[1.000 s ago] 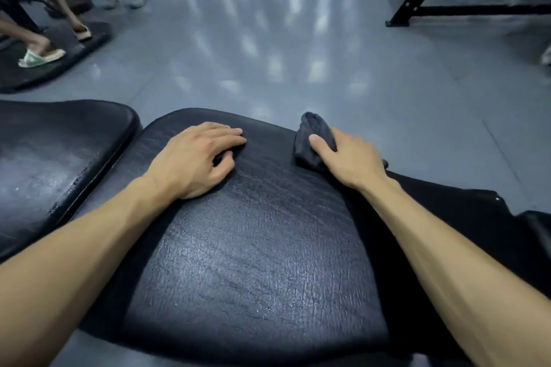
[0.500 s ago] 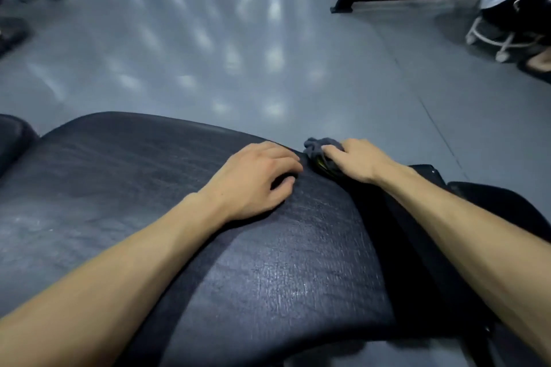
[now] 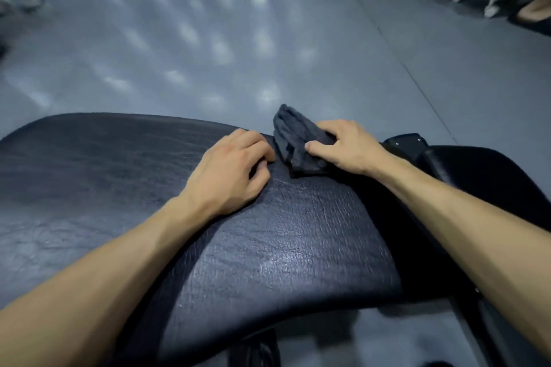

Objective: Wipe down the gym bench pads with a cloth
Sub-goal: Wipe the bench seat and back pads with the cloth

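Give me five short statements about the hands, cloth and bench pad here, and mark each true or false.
1. The right hand holds the cloth. True.
2. The cloth is bright white. False: it is dark grey.
3. The left hand rests on the pad with no cloth in it. True.
4. The cloth lies on the floor. False: it sits at the pad's far edge, under the right hand.
5. The pad is red. False: it is black.
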Motion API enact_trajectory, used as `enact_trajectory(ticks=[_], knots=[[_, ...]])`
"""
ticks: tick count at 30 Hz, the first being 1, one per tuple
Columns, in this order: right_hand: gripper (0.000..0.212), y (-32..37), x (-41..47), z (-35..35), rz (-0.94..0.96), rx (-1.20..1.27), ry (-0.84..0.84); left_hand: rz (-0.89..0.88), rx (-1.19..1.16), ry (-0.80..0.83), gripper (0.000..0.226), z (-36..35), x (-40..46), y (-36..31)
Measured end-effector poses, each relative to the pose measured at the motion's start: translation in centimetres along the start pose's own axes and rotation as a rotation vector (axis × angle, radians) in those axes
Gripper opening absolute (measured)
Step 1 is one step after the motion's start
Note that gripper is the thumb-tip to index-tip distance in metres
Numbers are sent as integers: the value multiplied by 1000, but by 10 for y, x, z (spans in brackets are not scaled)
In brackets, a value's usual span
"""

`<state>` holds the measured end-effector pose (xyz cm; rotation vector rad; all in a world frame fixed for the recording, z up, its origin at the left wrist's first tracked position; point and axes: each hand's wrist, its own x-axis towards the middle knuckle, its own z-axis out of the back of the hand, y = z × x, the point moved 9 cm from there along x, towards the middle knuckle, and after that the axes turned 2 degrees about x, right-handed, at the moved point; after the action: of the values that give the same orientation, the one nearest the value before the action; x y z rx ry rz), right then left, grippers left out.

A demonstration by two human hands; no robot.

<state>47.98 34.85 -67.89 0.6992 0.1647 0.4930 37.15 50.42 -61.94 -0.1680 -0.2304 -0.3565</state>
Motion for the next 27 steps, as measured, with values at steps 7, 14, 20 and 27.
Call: enact_trajectory(ticks=[7, 14, 20, 27], knots=[[29, 22, -38, 14, 95, -12, 94, 52, 44, 106, 20, 0, 0, -11], [51, 56, -31, 11, -87, 23, 231, 42, 7, 349, 51, 1, -16, -11], [105, 43, -41, -11, 63, -413, 232, 45, 15, 263, 50, -3, -26, -18], [82, 27, 14, -26, 89, -209, 217, 44, 53, 204, 57, -12, -31, -14]])
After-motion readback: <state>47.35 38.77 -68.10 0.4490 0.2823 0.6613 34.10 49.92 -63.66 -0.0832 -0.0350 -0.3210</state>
